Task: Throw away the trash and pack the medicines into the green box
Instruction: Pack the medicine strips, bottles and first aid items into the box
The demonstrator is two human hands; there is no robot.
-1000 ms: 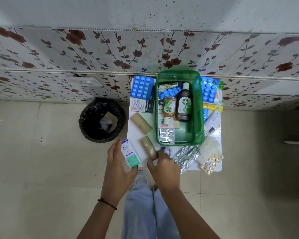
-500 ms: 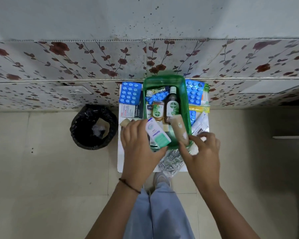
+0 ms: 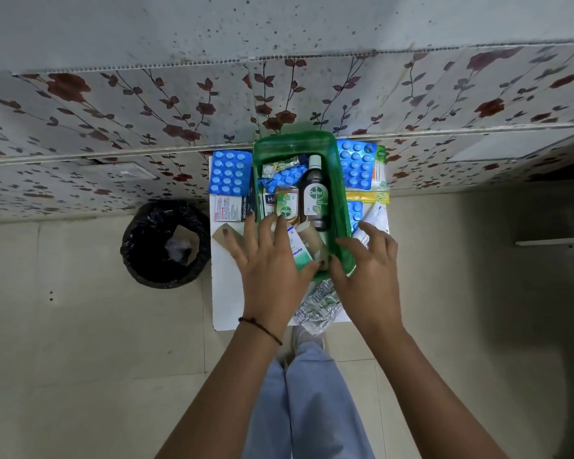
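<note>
White-and-green cardboard, a small medicine carton [image 3: 298, 250], is going into the green box [image 3: 340, 207] at frame centre under my left hand [image 3: 272, 260], whose fingers are spreading wide as they let it go. A second ago I was lifting that carton from the table's near edge. Beside it a tan tube [image 3: 314, 241] is settling in; my right hand [image 3: 367, 263] is opening loosely over the box's near rim. Silver blister strips [image 3: 318, 306] are waiting below, and the black bin [image 3: 166, 243] is standing at left, so packing is moving forward.
</note>
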